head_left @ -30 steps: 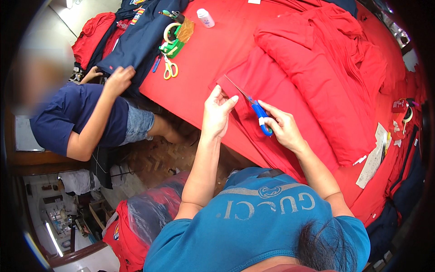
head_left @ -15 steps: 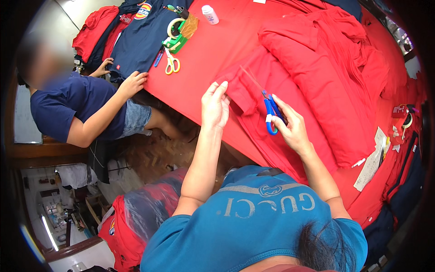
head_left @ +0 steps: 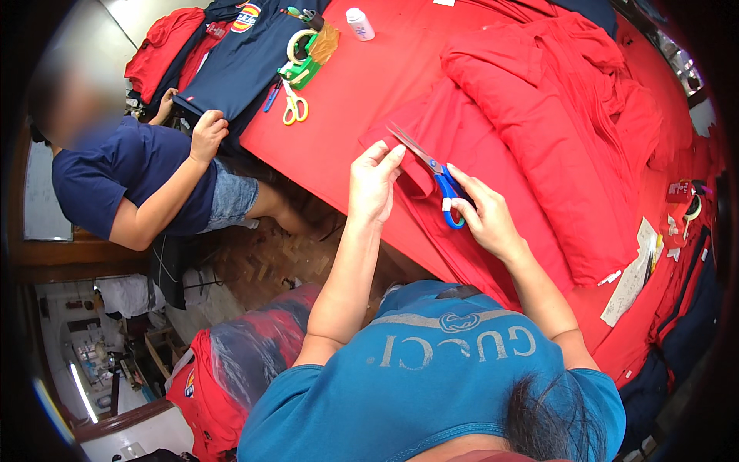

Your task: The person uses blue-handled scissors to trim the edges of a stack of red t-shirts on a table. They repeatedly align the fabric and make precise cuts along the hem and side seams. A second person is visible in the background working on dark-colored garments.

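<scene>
We see a piece of red cloth [head_left: 462, 165] lying near the front edge of a red-covered table [head_left: 346, 108], with its near corner lifted. The left hand [head_left: 375, 185] pinches that corner between thumb and fingertips, closed on the fabric. The right hand [head_left: 485, 219] grips a pair of blue-handled scissors [head_left: 435, 173], fingers through the loops, the blades parted and pointing up and away toward the left, right at the cloth's edge beside the left hand. The two hands sit close together but do not touch.

Just behind the cloth we find a large folded red jacket [head_left: 554, 131] spread across the table. Farther left lie yellow-handled scissors [head_left: 292, 108], a roll of tape [head_left: 296, 46] and a small white bottle [head_left: 359, 23]. A strip of white paper [head_left: 635, 269] rests at the table's right side.

At the left, another person in a dark blue shirt sits by the table, one hand [head_left: 208, 131] resting on a navy garment [head_left: 239, 61] that hangs over the table's corner.
</scene>
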Demonstrator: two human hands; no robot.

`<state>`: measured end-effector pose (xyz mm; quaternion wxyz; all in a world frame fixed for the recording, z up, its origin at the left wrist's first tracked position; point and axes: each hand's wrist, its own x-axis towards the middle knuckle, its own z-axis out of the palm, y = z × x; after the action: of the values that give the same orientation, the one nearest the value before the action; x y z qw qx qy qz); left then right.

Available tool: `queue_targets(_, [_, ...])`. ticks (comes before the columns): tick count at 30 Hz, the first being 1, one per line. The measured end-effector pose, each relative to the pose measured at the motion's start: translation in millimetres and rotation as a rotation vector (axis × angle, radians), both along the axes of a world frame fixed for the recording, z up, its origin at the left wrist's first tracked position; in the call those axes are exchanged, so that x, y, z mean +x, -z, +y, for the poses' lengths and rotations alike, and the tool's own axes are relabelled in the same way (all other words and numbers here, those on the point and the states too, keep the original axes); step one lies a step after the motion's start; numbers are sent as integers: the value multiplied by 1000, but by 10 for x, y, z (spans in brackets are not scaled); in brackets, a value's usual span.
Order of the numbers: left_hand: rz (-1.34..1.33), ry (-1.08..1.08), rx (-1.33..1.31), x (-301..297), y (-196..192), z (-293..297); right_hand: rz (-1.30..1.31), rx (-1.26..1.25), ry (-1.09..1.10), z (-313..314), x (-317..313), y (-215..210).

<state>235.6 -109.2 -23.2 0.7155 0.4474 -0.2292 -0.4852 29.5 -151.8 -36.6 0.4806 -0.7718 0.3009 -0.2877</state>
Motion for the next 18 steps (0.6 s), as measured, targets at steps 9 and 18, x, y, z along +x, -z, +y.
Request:
queue_targets(9, [-56,-59,25,-17,-3,-78,-248,460,125,75,-190,137])
queue_targets(18, [-1402,-639,244,848,799,-209,68,353,438,631,-1273,-148])
